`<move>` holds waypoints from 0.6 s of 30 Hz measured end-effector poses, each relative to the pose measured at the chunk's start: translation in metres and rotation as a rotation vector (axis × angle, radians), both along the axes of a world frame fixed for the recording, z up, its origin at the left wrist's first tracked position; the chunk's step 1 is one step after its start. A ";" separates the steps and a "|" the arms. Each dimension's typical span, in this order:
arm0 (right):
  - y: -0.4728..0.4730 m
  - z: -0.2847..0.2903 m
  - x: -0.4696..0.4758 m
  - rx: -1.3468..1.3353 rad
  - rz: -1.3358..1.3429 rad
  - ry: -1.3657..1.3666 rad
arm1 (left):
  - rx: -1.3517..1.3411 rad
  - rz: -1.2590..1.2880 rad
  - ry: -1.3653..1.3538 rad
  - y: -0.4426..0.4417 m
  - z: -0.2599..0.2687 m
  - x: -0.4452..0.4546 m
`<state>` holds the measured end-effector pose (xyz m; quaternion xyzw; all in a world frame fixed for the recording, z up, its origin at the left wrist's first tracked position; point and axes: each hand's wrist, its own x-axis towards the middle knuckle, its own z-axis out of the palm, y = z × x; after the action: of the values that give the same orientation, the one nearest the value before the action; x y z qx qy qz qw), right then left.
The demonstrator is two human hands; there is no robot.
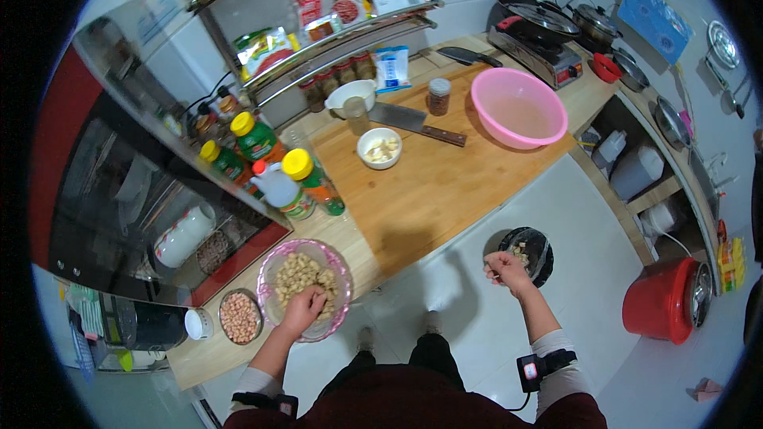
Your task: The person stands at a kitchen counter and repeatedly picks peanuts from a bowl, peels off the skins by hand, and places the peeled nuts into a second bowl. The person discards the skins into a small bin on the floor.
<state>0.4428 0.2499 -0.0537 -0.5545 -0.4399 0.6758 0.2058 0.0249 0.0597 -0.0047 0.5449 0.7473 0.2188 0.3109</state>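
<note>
My left hand (305, 310) reaches into a pink-rimmed clear bowl (267, 262) of unshelled peanuts (298, 274), its fingers curled among them; whether it grips one is hidden. To the bowl's left stands a smaller round dish of shelled pink peanuts (240, 317). Out over the floor, my right hand (503, 268) is held with bent fingers above the edge of a black-lined bin (541, 253), which has pale shells (521, 253) inside. Too little shows between the right fingers to tell whether they hold anything.
On the wooden board (417, 190) are a cleaver (411, 121), a white bowl of peeled garlic (381, 149), a spice jar (439, 97) and a pink basin (518, 108) of cloudy water. Bottles (313, 182) line the left. A red bucket (658, 301) stands at right.
</note>
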 end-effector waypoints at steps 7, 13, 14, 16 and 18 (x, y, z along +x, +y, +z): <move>-0.075 0.075 -0.160 0.134 0.422 0.069 | 0.042 0.173 -0.837 -0.002 -0.003 -0.021; -0.134 0.084 -0.265 0.148 0.463 0.197 | -0.079 0.065 -0.797 -0.015 0.011 -0.030; -0.139 0.084 -0.274 0.112 0.469 0.201 | -0.042 0.005 -0.771 -0.017 0.013 -0.032; -0.147 0.084 -0.284 0.167 0.477 0.234 | -0.017 -0.031 -0.805 -0.022 0.016 -0.035; -0.156 0.083 -0.292 0.149 0.451 0.256 | -0.040 -0.003 -0.931 -0.027 0.017 -0.039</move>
<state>0.1507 0.0941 0.0298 -0.3358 -0.5712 0.7350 0.1442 -0.0139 0.0328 0.0126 0.3838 0.5314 0.4252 0.6241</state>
